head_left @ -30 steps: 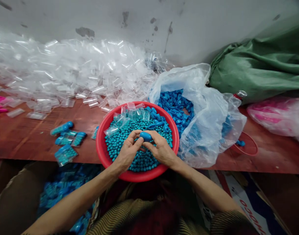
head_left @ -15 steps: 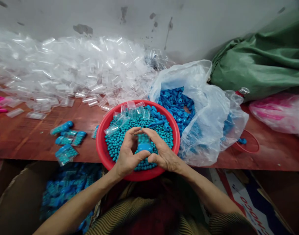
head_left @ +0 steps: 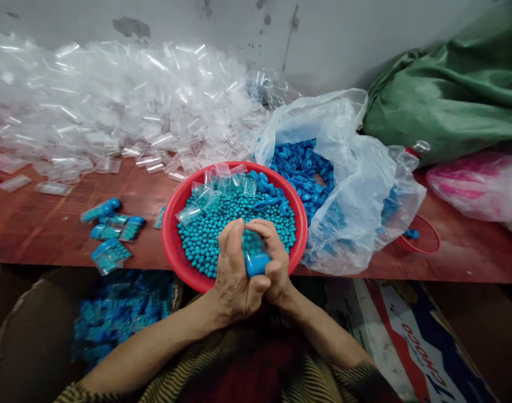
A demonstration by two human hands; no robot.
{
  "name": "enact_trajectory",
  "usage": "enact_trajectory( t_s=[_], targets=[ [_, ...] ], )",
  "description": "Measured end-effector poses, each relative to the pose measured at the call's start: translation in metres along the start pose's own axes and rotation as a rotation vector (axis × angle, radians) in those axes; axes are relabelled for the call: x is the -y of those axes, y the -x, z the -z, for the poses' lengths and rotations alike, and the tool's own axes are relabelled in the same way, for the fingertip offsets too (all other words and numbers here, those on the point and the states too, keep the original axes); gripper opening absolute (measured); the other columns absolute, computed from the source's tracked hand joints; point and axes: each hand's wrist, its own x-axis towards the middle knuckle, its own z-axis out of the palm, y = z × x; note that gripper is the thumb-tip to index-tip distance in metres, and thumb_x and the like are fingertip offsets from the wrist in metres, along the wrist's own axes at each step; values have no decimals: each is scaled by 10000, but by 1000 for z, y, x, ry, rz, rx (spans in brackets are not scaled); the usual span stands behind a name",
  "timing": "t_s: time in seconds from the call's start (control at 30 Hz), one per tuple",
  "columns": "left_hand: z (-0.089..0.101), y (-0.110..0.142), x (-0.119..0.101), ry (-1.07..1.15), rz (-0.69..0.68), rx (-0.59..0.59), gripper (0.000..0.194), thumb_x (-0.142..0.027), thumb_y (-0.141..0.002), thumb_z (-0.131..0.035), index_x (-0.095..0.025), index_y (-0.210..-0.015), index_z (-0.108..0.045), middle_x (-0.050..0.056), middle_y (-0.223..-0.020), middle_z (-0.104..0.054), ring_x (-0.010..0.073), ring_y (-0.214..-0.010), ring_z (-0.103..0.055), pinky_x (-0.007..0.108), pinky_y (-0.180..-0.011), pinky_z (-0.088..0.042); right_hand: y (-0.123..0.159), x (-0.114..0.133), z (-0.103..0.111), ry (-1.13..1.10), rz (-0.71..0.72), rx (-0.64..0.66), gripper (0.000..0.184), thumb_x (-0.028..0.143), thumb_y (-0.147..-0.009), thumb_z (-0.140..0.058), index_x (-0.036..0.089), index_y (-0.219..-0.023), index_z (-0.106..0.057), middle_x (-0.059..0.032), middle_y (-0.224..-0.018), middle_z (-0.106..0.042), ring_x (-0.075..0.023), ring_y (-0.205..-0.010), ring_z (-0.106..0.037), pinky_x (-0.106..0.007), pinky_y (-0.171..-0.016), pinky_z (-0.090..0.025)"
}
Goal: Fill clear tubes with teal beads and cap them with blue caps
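My left hand (head_left: 233,274) and my right hand (head_left: 276,266) are closed together around a clear plastic tube with a blue cap (head_left: 256,258). Teal beads show through its clear side, and the blue end points down toward me. The right fingers curl over its far side, while my left palm and fingers press from the other side. Beneath them is a red basin (head_left: 170,246) full of teal beads (head_left: 201,246). On the beads rest several clear empty tubes (head_left: 209,193) and blue caps (head_left: 272,196).
Filled tubes (head_left: 111,254) lie left of the basin on the red-brown table (head_left: 37,235). Behind is a heap of clear tubes (head_left: 113,101). A plastic bag (head_left: 352,184) with blue caps stands right, near a small red basket (head_left: 423,240). Below left, a cardboard box (head_left: 37,313) holds filled tubes.
My hands have come nearer to me and closed tighter around the tube, which has tilted. The left hand has turned more upright. The view has shifted slightly.
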Motion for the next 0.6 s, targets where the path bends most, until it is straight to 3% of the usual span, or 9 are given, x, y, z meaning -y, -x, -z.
enact_trajectory(
  t_s=[0.1, 0.23, 0.27, 0.4, 0.6],
  targets=[
    [6, -3, -6, -8, -10, 45, 738, -548, -843, -400, -173, -1430, -156, 189, -1316, -363, 322, -1180, -423, 492, -935, -409, 1, -2, 6, 23, 53, 30, 602, 665, -839, -248, 234, -1180, -495, -89, -1129, -497, -254, -1066, -494, -466, -940, -423],
    [6, -2, -3, -17, -157, -11, 619, -500, -833, -437, -245, -1375, -283, 125, -1200, -475, 275, -1045, -507, 458, -856, -462, 6, 0, 8, 56, 58, 52, 419, 490, -828, -335, 243, -1133, -482, -83, -1101, -499, -257, -1026, -506, -470, -897, -446],
    [4, 1, -1, 6, -143, -40, 581, -482, -819, -460, -262, -1340, -331, 109, -1165, -498, 272, -1021, -517, 465, -850, -464, 8, 1, 7, 61, 54, 46, 382, 439, -817, -348, 247, -1122, -473, -78, -1095, -498, -253, -1018, -510, -460, -890, -450],
    [-5, 11, 0, 92, 134, -146, 497, -399, -765, -525, -252, -1230, -432, 102, -1101, -527, 286, -1035, -511, 497, -908, -421, 12, 3, 0, 141, -39, -2, 316, 343, -792, -346, 236, -1074, -438, -80, -1094, -490, -238, -1012, -522, -412, -872, -464],
    [1, 0, -2, 76, 222, -26, 410, -327, -809, -450, -220, -1203, -488, 88, -1061, -552, 234, -948, -537, 406, -863, -442, 8, 7, -7, 153, -116, -35, 292, 370, -898, -271, 229, -1091, -438, -69, -1062, -503, -205, -996, -521, -374, -892, -455]
  ],
)
